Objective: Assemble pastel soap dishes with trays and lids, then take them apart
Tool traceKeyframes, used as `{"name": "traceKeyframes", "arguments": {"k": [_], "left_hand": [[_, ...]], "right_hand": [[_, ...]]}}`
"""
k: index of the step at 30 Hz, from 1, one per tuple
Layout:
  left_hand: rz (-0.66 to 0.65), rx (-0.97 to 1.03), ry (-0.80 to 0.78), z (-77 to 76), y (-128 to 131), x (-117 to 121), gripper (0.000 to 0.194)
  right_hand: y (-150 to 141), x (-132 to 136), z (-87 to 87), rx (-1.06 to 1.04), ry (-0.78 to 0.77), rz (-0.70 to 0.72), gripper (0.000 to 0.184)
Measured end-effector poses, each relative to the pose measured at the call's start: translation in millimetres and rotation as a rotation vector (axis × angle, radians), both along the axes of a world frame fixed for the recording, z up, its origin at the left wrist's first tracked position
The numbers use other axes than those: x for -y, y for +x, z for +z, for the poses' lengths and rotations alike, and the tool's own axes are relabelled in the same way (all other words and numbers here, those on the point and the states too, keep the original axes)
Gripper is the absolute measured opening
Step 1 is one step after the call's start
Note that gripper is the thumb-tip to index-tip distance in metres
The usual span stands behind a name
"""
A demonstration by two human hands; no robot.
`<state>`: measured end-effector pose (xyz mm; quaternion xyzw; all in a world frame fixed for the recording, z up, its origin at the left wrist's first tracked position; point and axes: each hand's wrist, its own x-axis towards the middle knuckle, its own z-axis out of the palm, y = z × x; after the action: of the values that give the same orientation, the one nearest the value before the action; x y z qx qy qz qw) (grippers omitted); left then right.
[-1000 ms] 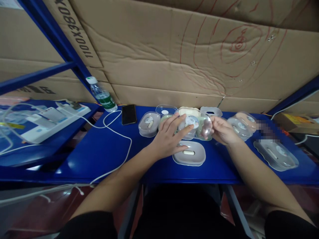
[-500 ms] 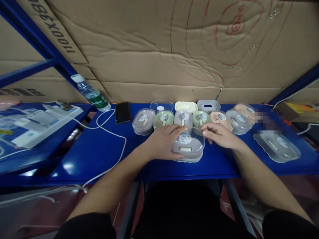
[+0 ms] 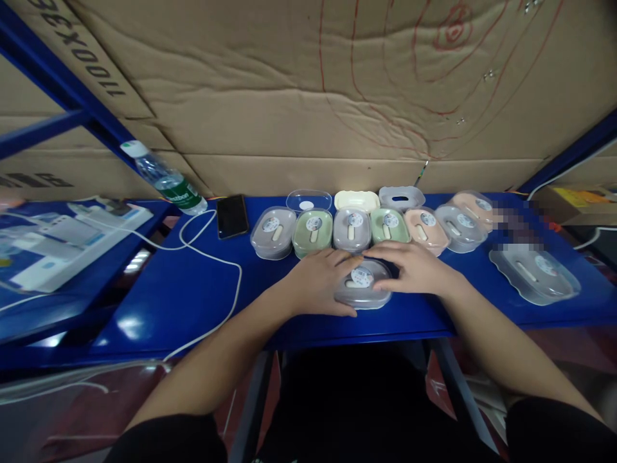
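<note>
A grey soap box (image 3: 369, 298) with a clear lid and a round sticker lies near the table's front edge. My left hand (image 3: 321, 281) grips its left side, thumb at the front and fingers over the back. From the right, my right hand (image 3: 417, 267) holds the same box, its thumb on the lid and its fingers along the back edge. The lid sits down over the box. Just behind stands a row of lidded soap boxes, among them a grey one (image 3: 351, 230), a green one (image 3: 313, 233) and a peach one (image 3: 427, 231).
Behind the row lie a loose clear lid (image 3: 308, 200), a cream tray (image 3: 357, 202) and a grey slotted tray (image 3: 401, 199). Another grey box (image 3: 535, 273) is at the right. A phone (image 3: 232, 217), a water bottle (image 3: 166, 180), a white cable (image 3: 240, 276) and a power strip (image 3: 87, 247) occupy the left.
The clear lid, tilted and raised before, has come down onto the grey box. My right hand has moved left onto the lid. The view has shifted slightly.
</note>
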<state>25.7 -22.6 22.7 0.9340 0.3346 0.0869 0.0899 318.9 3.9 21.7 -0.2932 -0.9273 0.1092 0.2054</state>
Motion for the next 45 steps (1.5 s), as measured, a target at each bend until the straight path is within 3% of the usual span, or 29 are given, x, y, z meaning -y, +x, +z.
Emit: {"name": "traceKeyframes", "arguments": {"k": [4, 10, 18, 28, 38, 45], "left_hand": [[0.036, -0.001, -0.045, -0.5, -3.0, -0.5, 0.108], [0.031, 0.075, -0.079, -1.8, -6.2, -2.6, 0.11], [0.1, -0.027, -0.208, 6.2, -25.0, -4.5, 0.132], [-0.001, 0.069, -0.212, -4.2, -27.9, -15.7, 0.106], [0.061, 0.028, -0.228, 11.8, -23.6, -8.7, 0.104], [0.048, 0.067, -0.185, 4.6, -22.9, -10.3, 0.101]], "right_hand": [[-4.6, 4.2, -0.8, -0.023, 0.074, 0.016, 0.065], [-13.0, 5.9, -5.5, 0.029, 0.067, 0.097, 0.096], [-13.4, 6.7, -13.3, 0.042, 0.148, 0.101, 0.081], [-17.7, 7.9, -10.8, 0.045, 0.085, 0.092, 0.077], [-3.6, 9.3, -7.6, -0.091, 0.138, 0.063, 0.076], [2.0, 12.8, -6.5, -0.074, 0.124, 0.038, 0.073]]}}
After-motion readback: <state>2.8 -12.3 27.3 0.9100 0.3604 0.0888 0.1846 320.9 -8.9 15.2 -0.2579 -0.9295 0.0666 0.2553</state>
